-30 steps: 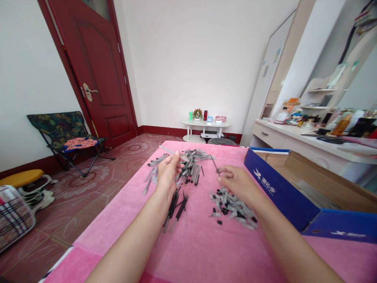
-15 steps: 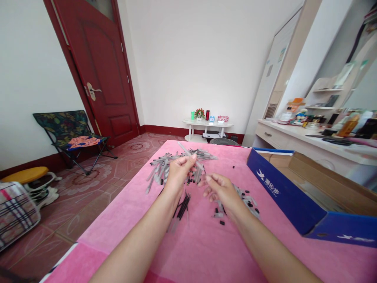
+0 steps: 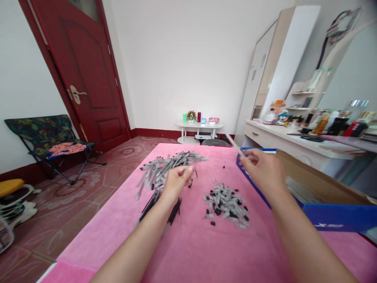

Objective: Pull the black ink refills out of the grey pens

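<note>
My right hand [image 3: 265, 171] is closed round one end of a pale translucent pen barrel [image 3: 235, 145], above the near-left side of the blue box [image 3: 338, 218]. My left hand [image 3: 176, 181] is pinched over the pink cloth. A thin dark pen refill [image 3: 196, 173] pokes out at its fingertips, mostly hidden. Beyond that hand lies a heap of grey pens [image 3: 156, 169] with dark ends. Black refills [image 3: 175, 212] lie beside and partly beneath the left forearm. Between my arms is a pile of translucent and black pen caps [image 3: 226, 204].
Pink cloth [image 3: 191, 251] covers the table. A dressing table [image 3: 271, 131] with bottles stands behind the box at right. Farther off are a low white table [image 3: 188, 125], a red door [image 3: 85, 70] and a folding chair [image 3: 44, 133] at left.
My right hand has moved right to the box and now holds the pen barrel that was in my left hand. My left hand has come down slightly. The view has shifted right.
</note>
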`<state>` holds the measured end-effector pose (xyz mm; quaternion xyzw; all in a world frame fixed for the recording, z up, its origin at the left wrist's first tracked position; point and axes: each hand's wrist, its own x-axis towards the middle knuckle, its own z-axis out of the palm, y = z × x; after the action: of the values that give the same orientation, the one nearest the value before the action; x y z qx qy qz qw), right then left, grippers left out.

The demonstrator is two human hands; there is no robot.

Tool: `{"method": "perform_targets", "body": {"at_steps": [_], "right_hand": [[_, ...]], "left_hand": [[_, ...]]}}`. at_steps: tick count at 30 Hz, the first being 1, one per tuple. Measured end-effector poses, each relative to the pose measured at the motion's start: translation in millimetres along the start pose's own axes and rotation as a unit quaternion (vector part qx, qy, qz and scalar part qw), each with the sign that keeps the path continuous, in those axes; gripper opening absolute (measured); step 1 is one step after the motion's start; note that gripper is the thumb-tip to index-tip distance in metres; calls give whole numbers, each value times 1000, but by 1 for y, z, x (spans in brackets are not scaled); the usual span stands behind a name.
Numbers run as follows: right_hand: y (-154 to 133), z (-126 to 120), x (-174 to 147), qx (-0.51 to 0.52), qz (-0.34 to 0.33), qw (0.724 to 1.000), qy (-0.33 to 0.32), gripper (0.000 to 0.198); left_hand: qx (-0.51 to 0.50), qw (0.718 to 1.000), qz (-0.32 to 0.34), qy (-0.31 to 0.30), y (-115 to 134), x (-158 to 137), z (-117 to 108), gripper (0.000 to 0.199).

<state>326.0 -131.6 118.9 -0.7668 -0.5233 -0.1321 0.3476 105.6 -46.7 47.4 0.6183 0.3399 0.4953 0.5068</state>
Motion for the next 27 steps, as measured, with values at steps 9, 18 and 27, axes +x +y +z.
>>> {"method": "perform_targets", "body": {"at_steps": [9,18,27], "right_hand": [[86,-19,34,-202,227,944,-131,34],[-16,63,-16,6,-129,974,-187,22],[-24,107,-19,-146,-64,964,-213,30]], "left_hand": [[253,965,61,20,-35,19,-31,24],[265,959,82,64,-34,18,-31,21],[223,968,83,76,-24,22,-38,23]]}}
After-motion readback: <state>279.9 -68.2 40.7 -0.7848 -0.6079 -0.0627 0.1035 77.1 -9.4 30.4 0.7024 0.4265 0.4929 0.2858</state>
